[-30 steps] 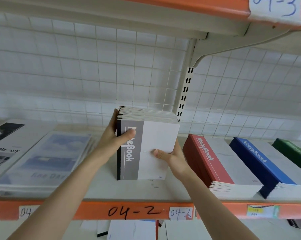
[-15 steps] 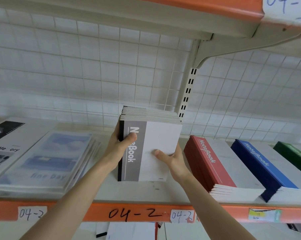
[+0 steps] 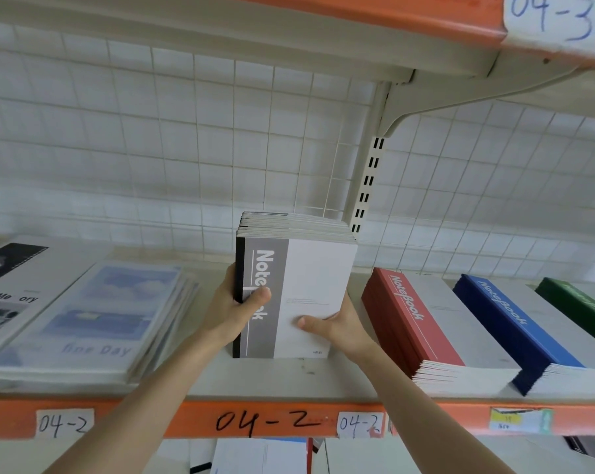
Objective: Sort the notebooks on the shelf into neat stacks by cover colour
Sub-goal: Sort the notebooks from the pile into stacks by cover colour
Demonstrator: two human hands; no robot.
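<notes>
Notebooks with grey covers (image 3: 299,295), gathered as 1 stack, are the subject of this view. Nearest us runs the orange front rail (image 3: 135,419) of the shelf (image 3: 282,381), lettered 04-2; 2 bare forearms cross it from below and converge on the stack.

We see the left hand (image 3: 236,313) clasping the spine side, thumb laid across the grey band of the front cover and fingers curled out of sight behind. The right hand (image 3: 340,328) holds the opposite, open side lower down, thumb flat on the white part of the cover, its fingers hidden behind the stack.

The stack stands upright on its bottom edge on the shelf, between the 2 hands. We judge that this posture serves to square the edges before the stack is laid flat.

To the left lie pale blue notebooks (image 3: 94,319) in a loose, fanned pile, with black-and-white booklets (image 3: 8,292) beyond them at the frame edge. To the right the red stack (image 3: 422,323), blue stack (image 3: 515,330) and green stack (image 3: 576,306) lie flat, side by side, spines turned leftward. Each shows 1 colour only, which suggests the sorting is well advanced.

Farthest back we note the white wire grid (image 3: 186,148) and the slotted upright (image 3: 367,186) behind the grey stack.
</notes>
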